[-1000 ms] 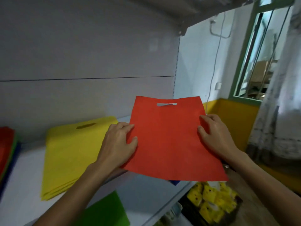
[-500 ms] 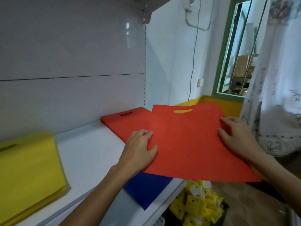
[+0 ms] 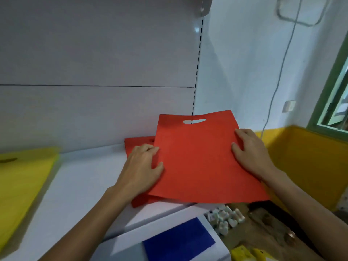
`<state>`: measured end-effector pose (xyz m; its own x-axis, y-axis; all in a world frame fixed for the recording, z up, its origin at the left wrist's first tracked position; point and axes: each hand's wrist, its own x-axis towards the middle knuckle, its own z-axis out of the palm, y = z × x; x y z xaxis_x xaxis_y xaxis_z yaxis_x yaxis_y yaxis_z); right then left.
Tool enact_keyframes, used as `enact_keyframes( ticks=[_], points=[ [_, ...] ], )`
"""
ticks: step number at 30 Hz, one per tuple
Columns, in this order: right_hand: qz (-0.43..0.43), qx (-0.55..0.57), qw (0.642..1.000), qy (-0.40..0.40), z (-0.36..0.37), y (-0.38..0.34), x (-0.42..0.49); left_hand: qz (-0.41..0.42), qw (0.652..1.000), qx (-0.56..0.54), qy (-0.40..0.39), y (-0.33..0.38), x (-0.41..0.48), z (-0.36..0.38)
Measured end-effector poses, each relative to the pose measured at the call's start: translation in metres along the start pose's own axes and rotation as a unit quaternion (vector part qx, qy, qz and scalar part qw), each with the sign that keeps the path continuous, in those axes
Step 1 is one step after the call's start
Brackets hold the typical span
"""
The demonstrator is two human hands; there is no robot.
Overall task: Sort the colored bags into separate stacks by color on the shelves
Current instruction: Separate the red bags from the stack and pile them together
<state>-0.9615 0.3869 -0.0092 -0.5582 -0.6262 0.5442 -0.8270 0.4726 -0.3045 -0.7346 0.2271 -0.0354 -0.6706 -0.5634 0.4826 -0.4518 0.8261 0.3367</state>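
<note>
I hold a flat red bag (image 3: 199, 157) with a cut-out handle by its two side edges, just above the white shelf (image 3: 84, 181). My left hand (image 3: 141, 166) pinches its left edge, thumb on top. My right hand (image 3: 250, 151) grips the right edge, thumb on top too. The bag hangs partly past the shelf's right end. Beneath it lies a red stack (image 3: 137, 144), only its left part and a front corner showing. A yellow stack (image 3: 20, 181) lies at the shelf's left. A blue bag (image 3: 178, 242) rests on the lower shelf.
The grey back panel (image 3: 94, 72) closes the shelf behind. A slotted upright (image 3: 196, 68) marks its right end, beside the white wall. Small packets (image 3: 226, 219) and yellow items lie on the floor below right. A green-framed window (image 3: 337, 102) is at far right.
The view swung back left and down. The held red bag moved left and now covers most of the red stack, its handle end raised toward the back panel.
</note>
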Motion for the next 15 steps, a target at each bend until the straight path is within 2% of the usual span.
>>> enact_keyframes(
  ticks=[6,9,11,15],
  points=[
    [-0.103,0.049,0.991,-0.076,0.055,-0.009,0.048,-0.121,0.989,0.062,0.059,-0.006,-0.017,0.000],
    [-0.144,0.017,0.982,-0.117,0.081,-0.017,0.056,-0.163,0.981,0.097,0.037,-0.008,-0.030,0.008],
    [-0.148,0.004,0.979,-0.142,0.095,-0.021,0.057,-0.209,0.973,0.096,0.019,-0.008,-0.034,0.015],
    [-0.123,0.010,0.972,-0.201,0.109,-0.017,0.061,-0.242,0.966,0.092,0.006,-0.008,-0.032,0.021]
  ],
)
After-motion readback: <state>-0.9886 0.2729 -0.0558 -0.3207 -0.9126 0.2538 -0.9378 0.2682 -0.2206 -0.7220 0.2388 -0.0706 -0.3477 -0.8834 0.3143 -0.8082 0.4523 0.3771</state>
